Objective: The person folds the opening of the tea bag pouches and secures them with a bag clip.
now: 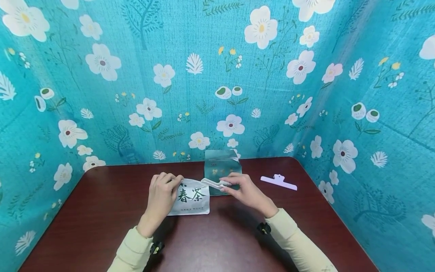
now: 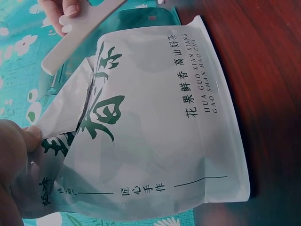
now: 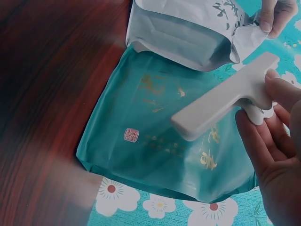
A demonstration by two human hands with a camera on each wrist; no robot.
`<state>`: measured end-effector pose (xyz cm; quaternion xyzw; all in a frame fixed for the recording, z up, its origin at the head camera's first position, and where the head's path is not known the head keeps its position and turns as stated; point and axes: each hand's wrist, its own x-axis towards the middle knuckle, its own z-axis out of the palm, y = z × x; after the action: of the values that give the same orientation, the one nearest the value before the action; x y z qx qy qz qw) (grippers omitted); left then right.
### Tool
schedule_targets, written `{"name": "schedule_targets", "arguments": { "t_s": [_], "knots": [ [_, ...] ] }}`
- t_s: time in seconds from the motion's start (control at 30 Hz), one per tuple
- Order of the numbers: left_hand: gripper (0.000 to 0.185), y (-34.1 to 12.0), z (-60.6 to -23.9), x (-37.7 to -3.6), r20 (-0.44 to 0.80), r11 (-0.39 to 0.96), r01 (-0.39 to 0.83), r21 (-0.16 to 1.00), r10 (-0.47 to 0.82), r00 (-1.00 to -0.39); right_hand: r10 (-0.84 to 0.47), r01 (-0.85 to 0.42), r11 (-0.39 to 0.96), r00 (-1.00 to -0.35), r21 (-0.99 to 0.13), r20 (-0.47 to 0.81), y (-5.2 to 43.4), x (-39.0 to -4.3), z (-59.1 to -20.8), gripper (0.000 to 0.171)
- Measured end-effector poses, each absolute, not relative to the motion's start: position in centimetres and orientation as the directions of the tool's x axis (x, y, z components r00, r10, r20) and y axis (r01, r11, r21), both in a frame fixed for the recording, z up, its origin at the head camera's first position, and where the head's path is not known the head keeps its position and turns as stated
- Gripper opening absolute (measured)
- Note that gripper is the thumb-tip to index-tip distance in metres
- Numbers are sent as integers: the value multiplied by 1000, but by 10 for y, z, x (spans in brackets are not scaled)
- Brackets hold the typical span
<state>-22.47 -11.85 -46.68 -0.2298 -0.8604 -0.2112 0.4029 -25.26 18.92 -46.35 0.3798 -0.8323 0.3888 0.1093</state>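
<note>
While on table [image 1: 102,211]: two pouches, two clips. White pouch [image 1: 192,196] at centre, teal pouch [image 1: 222,166] just behind, spare clip [image 1: 278,182] to right. Left hand [image 1: 163,194] pinching white pouch's top corner. Right hand [image 1: 242,189] pinching white clip [image 1: 215,183] over teal pouch.

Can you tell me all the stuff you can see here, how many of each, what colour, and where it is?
White foil tea pouch with green characters: one, white, lying on the table in front of the person, its top corner pinched by the left hand.
Teal foil pouch with gold print: one, teal, behind the white pouch, near the back wall.
White plastic bag clip: one, white, held over the teal pouch by the right hand.
Lilac plastic bag clip: one, lilac, lying on the table to the right, apart from the pouches.
Dark red-brown wooden table: one, under everything.
Teal flowered cloth backdrop: one, teal with white flowers, around three sides.
Left hand: one, pale yellow-green sleeve.
Right hand: one, same sleeve.
</note>
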Motion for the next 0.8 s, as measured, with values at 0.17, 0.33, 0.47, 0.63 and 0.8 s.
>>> {"name": "schedule_targets", "arguments": {
  "t_s": [0.17,0.33,0.47,0.63,0.8],
  "knots": [
    [22,-119,-468,-227,799,804,569,171,225,-558,-543,-723,429,-686,-541,485,189,-254,-464,38],
    [21,-120,-469,-229,808,802,575,164,225,-544,-545,-731,450,-680,-513,491,189,-257,-469,39],
    [21,-120,-469,-228,804,804,571,168,223,-551,-548,-748,444,-663,-494,511,189,-258,-472,38],
    [20,-119,-469,-227,806,803,571,169,221,-550,-553,-764,436,-645,-476,528,188,-259,-475,39],
    [21,-118,-468,-225,802,802,572,172,223,-555,-563,-784,432,-621,-446,546,186,-260,-474,38]
  ]
}}
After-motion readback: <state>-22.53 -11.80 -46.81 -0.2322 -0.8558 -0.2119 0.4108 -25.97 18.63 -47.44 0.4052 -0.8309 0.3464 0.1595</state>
